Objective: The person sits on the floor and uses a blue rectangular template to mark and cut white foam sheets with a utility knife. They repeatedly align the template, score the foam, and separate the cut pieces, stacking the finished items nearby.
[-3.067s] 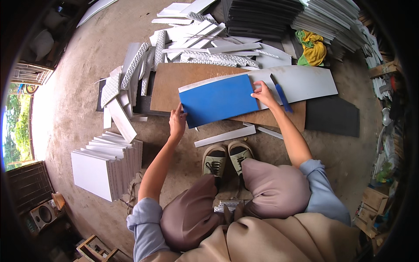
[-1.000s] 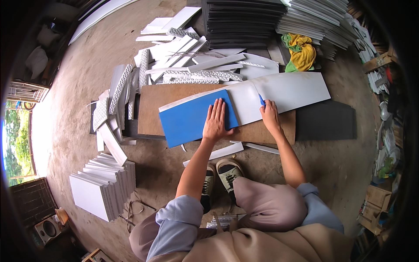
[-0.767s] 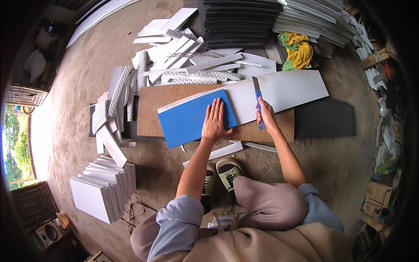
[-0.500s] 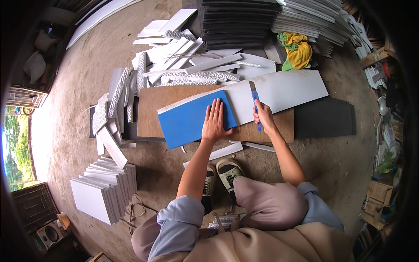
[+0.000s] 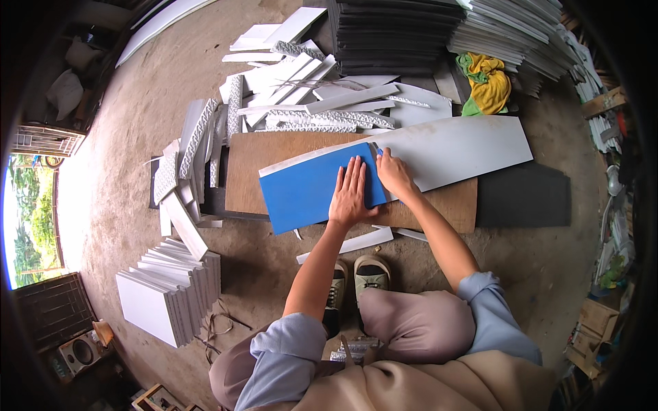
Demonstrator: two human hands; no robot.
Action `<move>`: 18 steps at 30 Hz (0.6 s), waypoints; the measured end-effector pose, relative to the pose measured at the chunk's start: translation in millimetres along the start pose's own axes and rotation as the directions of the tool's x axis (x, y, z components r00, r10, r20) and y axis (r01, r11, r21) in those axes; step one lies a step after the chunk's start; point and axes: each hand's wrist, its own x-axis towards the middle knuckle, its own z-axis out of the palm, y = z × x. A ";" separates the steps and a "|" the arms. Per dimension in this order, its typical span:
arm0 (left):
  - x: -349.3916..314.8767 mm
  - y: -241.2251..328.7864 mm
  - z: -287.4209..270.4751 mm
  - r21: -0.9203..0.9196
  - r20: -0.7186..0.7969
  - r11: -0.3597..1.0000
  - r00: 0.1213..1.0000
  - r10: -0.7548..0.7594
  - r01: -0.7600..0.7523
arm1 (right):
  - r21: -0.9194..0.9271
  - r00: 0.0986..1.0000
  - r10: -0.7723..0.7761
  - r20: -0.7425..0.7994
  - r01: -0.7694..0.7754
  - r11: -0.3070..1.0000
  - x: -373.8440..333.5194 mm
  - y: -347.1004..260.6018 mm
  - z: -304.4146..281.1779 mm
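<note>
My left hand point(image 5: 350, 194) lies flat with fingers stretched on a blue rectangular board point(image 5: 305, 195), near its right end. Under the blue board, a long white foam-like sheet point(image 5: 473, 145) reaches out to the right, and a thin strip of it shows along the blue board's far edge. My right hand point(image 5: 395, 172) is closed round a blue utility knife point(image 5: 378, 152). Its blade end is at the far right corner of the blue board, over the white sheet; the hand hides most of the handle. Everything rests on a brown wooden board point(image 5: 243, 164).
White offcuts point(image 5: 301, 82) are heaped beyond the board. Black sheets point(image 5: 397, 38) and white sheets point(image 5: 510, 31) stand stacked at the back, beside a yellow-green cloth point(image 5: 488, 82). White rectangular panels point(image 5: 147, 308) stand at the near left. A dark mat point(image 5: 524, 197) lies under the wooden board.
My right hand has brought the knife left and down, from above the white sheet to the blue board's right edge. The left hand stays on the blue board. The whole view has shifted slightly.
</note>
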 end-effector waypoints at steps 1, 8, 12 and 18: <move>0.4 -0.9 0.1 0.003 0.003 1.000 1.000 -0.005 0.005 | -0.045 1.000 -0.024 0.007 0.024 0.999 4.7 -6.4 -2.7; 1.1 -1.5 0.2 -0.003 0.005 1.000 1.000 0.001 -0.001 | -0.184 0.995 -0.090 0.042 0.096 0.978 20.8 -24.2 -8.9; 0.2 -1.8 0.5 -0.014 -0.007 1.000 1.000 0.002 -0.002 | -0.133 0.997 -0.052 0.048 0.058 0.989 22.1 -25.2 -5.5; -0.6 -1.5 1.4 -0.014 -0.004 1.000 1.000 0.000 0.000 | -0.172 0.999 -0.003 0.049 0.012 0.985 29.8 -28.2 0.0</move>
